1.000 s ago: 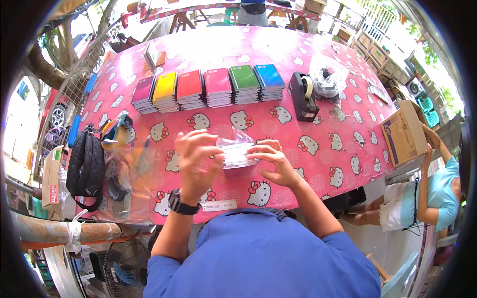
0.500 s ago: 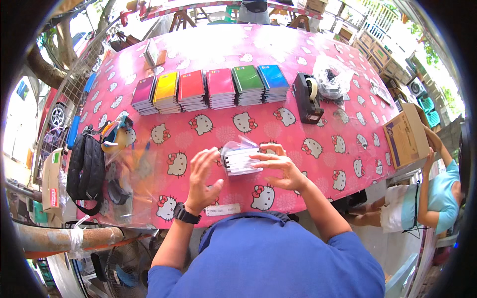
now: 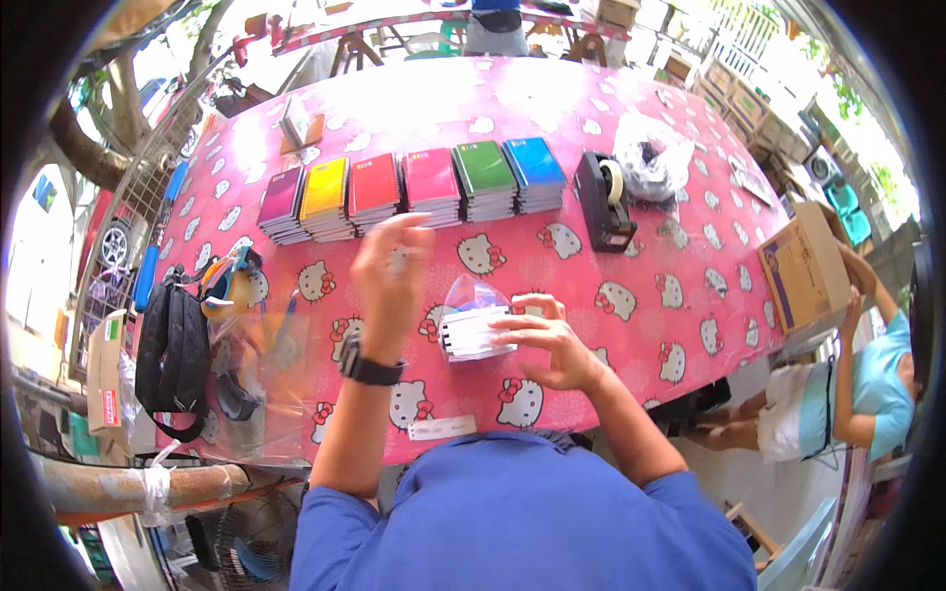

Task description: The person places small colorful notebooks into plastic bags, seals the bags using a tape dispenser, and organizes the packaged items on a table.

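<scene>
A small stack of white bundles (image 3: pixel 475 337) in a clear plastic bag lies on the table in front of me. My right hand (image 3: pixel 554 345) has its fingers spread, the tips resting on the stack's right side. Raised and somewhat blurred, my left hand (image 3: pixel 392 281) is away from the stack, its fingers loosely bent and nothing seen in them. Beyond it stand several stacks of spiral notebooks in a row: purple (image 3: pixel 283 197), yellow (image 3: pixel 324 189), red (image 3: pixel 373 183), pink (image 3: pixel 431 177), green (image 3: pixel 484 169) and blue (image 3: pixel 533 163).
A black tape dispenser (image 3: pixel 603 202) and a crumpled clear plastic bag (image 3: pixel 652 163) stand right of the notebooks. A black backpack (image 3: pixel 172 345) lies at left. A white label strip (image 3: pixel 441 428) is at the near edge. A person at right holds a cardboard box (image 3: pixel 806 271).
My left hand has left the side of the stack and risen forward toward the notebooks. My right hand stays at the stack. The view has shifted slightly.
</scene>
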A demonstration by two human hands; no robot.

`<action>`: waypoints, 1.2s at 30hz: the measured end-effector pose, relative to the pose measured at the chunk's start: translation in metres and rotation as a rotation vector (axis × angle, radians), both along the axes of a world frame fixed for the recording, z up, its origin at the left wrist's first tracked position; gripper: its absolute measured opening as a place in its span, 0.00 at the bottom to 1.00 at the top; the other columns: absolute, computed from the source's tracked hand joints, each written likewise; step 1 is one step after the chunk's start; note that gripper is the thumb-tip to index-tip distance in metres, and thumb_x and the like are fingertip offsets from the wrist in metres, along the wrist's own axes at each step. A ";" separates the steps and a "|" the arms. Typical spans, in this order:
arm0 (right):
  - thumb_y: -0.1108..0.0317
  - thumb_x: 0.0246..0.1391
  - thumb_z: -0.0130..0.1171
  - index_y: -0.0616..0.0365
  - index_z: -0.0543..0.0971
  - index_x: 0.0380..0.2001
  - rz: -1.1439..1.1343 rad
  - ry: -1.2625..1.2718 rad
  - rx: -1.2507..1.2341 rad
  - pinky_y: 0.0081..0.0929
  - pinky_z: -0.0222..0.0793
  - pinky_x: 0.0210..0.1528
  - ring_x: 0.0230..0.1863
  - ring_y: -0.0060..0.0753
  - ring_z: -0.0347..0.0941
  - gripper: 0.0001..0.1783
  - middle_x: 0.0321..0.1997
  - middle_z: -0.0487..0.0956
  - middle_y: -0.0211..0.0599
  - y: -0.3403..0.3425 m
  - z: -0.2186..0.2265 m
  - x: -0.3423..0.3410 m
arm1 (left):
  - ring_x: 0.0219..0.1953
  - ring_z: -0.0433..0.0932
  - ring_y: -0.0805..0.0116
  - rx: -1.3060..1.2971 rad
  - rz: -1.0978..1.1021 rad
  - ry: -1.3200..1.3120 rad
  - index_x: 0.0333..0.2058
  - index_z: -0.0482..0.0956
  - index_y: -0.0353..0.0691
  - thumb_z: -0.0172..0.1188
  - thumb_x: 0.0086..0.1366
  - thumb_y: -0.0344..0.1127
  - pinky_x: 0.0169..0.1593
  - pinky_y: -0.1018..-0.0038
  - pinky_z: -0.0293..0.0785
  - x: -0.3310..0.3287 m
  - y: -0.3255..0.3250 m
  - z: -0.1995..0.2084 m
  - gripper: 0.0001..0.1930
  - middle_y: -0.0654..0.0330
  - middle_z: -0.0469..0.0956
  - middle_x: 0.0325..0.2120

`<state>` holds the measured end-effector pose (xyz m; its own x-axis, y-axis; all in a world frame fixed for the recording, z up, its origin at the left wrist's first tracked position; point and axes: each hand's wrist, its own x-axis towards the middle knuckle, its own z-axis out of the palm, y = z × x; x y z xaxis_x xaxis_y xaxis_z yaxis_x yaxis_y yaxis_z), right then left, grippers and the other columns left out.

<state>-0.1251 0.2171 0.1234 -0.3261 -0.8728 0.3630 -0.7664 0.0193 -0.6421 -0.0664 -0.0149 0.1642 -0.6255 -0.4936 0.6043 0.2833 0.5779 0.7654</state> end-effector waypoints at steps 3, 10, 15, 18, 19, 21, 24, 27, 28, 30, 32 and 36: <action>0.74 0.29 0.63 0.45 0.77 0.43 0.051 0.067 0.045 0.45 0.48 0.62 0.61 0.46 0.53 0.29 0.57 0.71 0.23 -0.003 0.001 0.000 | 0.36 0.74 0.62 0.060 -0.023 0.117 0.34 0.78 0.39 0.53 0.56 0.27 0.42 0.68 0.68 0.048 -0.024 -0.039 0.08 0.57 0.76 0.33; 0.74 0.29 0.62 0.37 0.76 0.47 0.072 0.094 0.132 0.52 0.45 0.62 0.66 0.49 0.48 0.34 0.63 0.64 0.23 -0.005 -0.004 -0.006 | 0.59 0.60 0.55 -0.438 -0.276 -0.374 0.48 0.75 0.43 0.46 0.46 0.20 0.60 0.62 0.53 0.096 0.016 -0.078 0.27 0.60 0.69 0.54; 0.70 0.25 0.63 0.32 0.73 0.53 0.160 0.023 0.232 0.56 0.36 0.65 0.69 0.51 0.40 0.42 0.68 0.57 0.26 -0.004 -0.003 -0.011 | 0.65 0.49 0.53 -0.562 -0.347 -0.498 0.55 0.68 0.51 0.48 0.40 0.19 0.63 0.55 0.46 0.096 0.009 -0.074 0.38 0.66 0.62 0.60; 0.68 0.25 0.65 0.31 0.72 0.54 0.156 0.029 0.268 0.60 0.35 0.64 0.70 0.54 0.36 0.43 0.69 0.53 0.27 -0.008 -0.005 -0.010 | 0.66 0.47 0.52 -0.613 -0.358 -0.517 0.56 0.67 0.52 0.48 0.40 0.19 0.64 0.54 0.44 0.089 0.005 -0.070 0.39 0.67 0.61 0.60; 0.68 0.25 0.65 0.32 0.73 0.53 0.154 0.017 0.275 0.62 0.34 0.64 0.70 0.55 0.35 0.41 0.69 0.52 0.28 -0.009 -0.003 -0.009 | 0.66 0.47 0.52 -0.612 -0.360 -0.520 0.56 0.67 0.52 0.48 0.40 0.19 0.64 0.54 0.44 0.086 0.005 -0.067 0.39 0.67 0.61 0.60; 0.68 0.26 0.64 0.32 0.74 0.52 0.151 0.010 0.282 0.63 0.34 0.64 0.70 0.56 0.34 0.40 0.70 0.52 0.29 -0.012 -0.003 -0.007 | 0.66 0.44 0.51 -0.625 -0.467 -0.546 0.57 0.66 0.53 0.49 0.39 0.19 0.65 0.53 0.42 0.078 0.006 -0.060 0.40 0.66 0.61 0.60; 0.65 0.28 0.66 0.38 0.76 0.49 0.144 -0.019 0.294 0.63 0.33 0.64 0.70 0.58 0.33 0.35 0.70 0.51 0.35 -0.011 -0.007 -0.003 | 0.67 0.44 0.50 -0.534 -0.544 -0.536 0.57 0.66 0.58 0.50 0.42 0.18 0.65 0.49 0.40 0.069 0.009 -0.065 0.39 0.66 0.60 0.60; 0.63 0.26 0.65 0.35 0.76 0.49 0.116 -0.018 0.246 0.62 0.37 0.64 0.69 0.62 0.34 0.36 0.70 0.50 0.35 -0.013 -0.018 -0.003 | 0.66 0.45 0.50 -0.502 -0.557 -0.512 0.56 0.66 0.63 0.52 0.46 0.19 0.64 0.45 0.41 0.065 0.011 -0.071 0.38 0.67 0.57 0.61; 0.63 0.29 0.64 0.38 0.78 0.47 0.115 -0.112 0.209 0.58 0.37 0.65 0.69 0.58 0.37 0.32 0.68 0.54 0.38 -0.013 -0.016 -0.003 | 0.66 0.45 0.49 -0.541 -0.521 -0.546 0.56 0.66 0.63 0.53 0.46 0.19 0.63 0.44 0.42 0.065 0.010 -0.072 0.38 0.68 0.58 0.61; 0.63 0.31 0.63 0.41 0.79 0.43 0.102 -0.237 0.081 0.54 0.38 0.65 0.69 0.54 0.40 0.27 0.66 0.58 0.40 -0.014 -0.017 -0.012 | 0.66 0.46 0.50 -0.594 -0.469 -0.579 0.56 0.67 0.64 0.54 0.46 0.19 0.63 0.44 0.43 0.064 0.014 -0.065 0.37 0.70 0.58 0.61; 0.68 0.35 0.59 0.52 0.81 0.32 0.000 -0.367 -0.238 0.41 0.42 0.66 0.65 0.41 0.51 0.14 0.57 0.71 0.41 -0.010 -0.013 -0.033 | 0.66 0.46 0.50 -0.619 -0.422 -0.604 0.55 0.67 0.63 0.54 0.46 0.20 0.63 0.44 0.44 0.068 0.019 -0.062 0.37 0.70 0.58 0.61; 0.76 0.45 0.53 0.61 0.80 0.30 -0.683 -0.436 -0.573 0.19 0.68 0.34 0.29 0.22 0.71 0.08 0.40 0.80 0.37 0.030 -0.026 -0.127 | 0.64 0.49 0.48 -0.586 -0.344 -0.550 0.53 0.68 0.55 0.53 0.45 0.19 0.62 0.45 0.47 0.072 0.035 -0.064 0.34 0.65 0.60 0.59</action>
